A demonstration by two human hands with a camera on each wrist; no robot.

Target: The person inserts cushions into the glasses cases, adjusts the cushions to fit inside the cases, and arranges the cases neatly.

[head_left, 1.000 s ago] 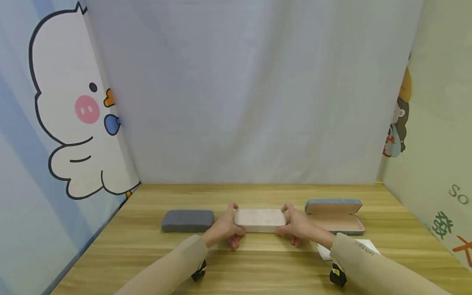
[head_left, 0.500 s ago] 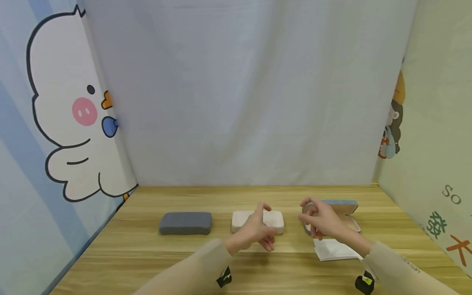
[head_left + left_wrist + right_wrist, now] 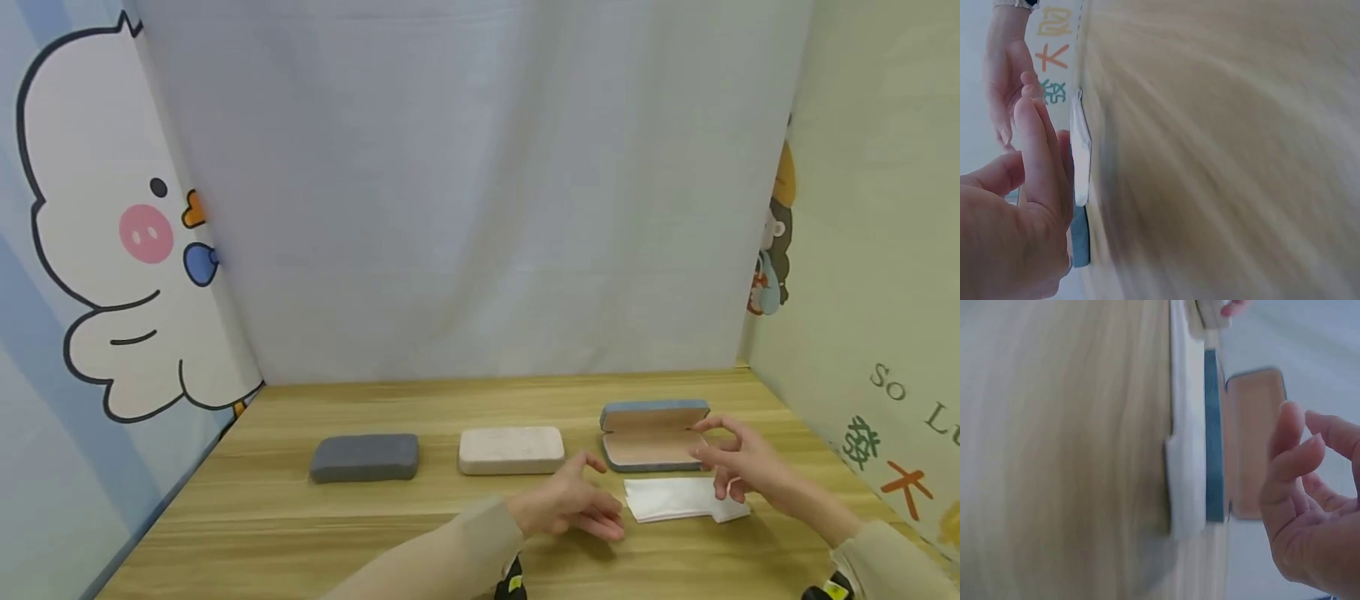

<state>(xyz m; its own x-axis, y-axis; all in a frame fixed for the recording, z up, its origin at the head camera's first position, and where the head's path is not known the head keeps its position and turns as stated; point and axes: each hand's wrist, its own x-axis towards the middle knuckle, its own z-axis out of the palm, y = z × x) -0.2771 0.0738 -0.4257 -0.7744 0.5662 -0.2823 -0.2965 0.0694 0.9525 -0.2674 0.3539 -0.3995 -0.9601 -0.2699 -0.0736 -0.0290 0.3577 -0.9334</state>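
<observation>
A blue glasses case (image 3: 655, 461) with a peach lining lies with its lid up on the right of the table. A folded white cloth or tissue (image 3: 666, 500) lies just in front of it. My left hand (image 3: 572, 502) is over the table, left of the cloth and apart from it, with nothing in its fingers. Beyond the cloth's right end, my right hand (image 3: 750, 468) hangs with loosely bent fingers, covering part of the cloth and the case's right edge in the head view. It holds nothing. Behind and left of my left hand sits a closed cream glasses case (image 3: 512, 451).
A closed grey glasses case (image 3: 364, 457) lies at the left, in line with the other cases. The wood-grain table (image 3: 360, 533) ends at a pale curtain (image 3: 465, 250) behind, with printed cloth walls on both sides.
Both hands have let go of the cream case and moved right, the left towards the near left of the cloth, the right past the open case. The cases and cloth stay put on the table.
</observation>
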